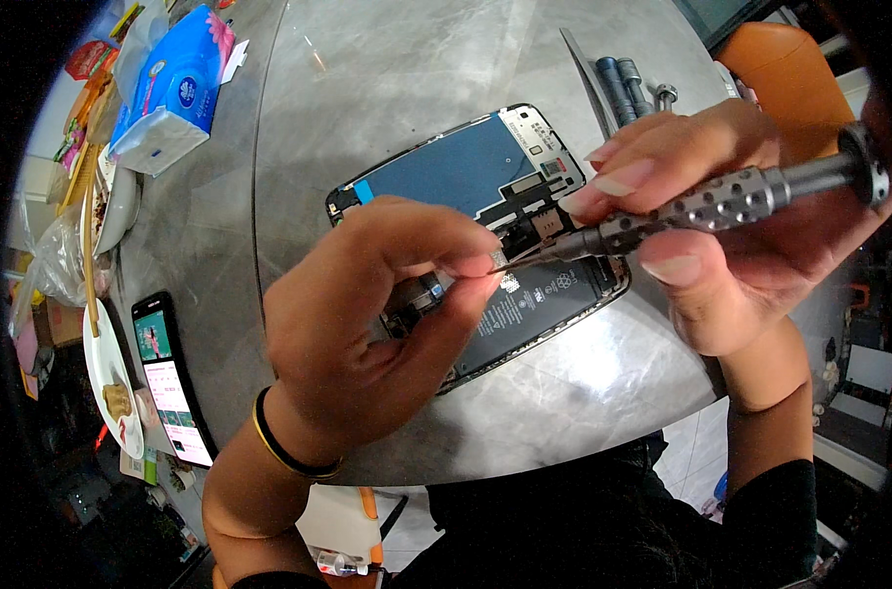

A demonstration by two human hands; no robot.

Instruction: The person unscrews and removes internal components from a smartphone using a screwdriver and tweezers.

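Observation:
In my right hand [750, 270] is a metal screwdriver [721, 204] with a dimpled grey handle, tilted so its thin shaft points left. My left hand [358, 304], wearing a dark and gold bangle, has thumb and forefinger pinched together at the shaft's tip. Whether they grip the tip or something tiny cannot be made out. Beneath both hands lies an opened smartphone, its body with a black battery [554, 304] on the near side. The detached-looking screen part [426, 162], with a dark blue back, lies beyond it. My left hand hides part of the phone's interior.
On the grey table [397, 49], a pointed metal tool [588, 83] and several dark cylindrical tool pieces [616, 90] lie at the far right. Leftward are a blue tissue pack [176, 93], a lit phone [171, 383], a white plate [98, 368] and chopsticks. An orange chair [785, 74] stands at right.

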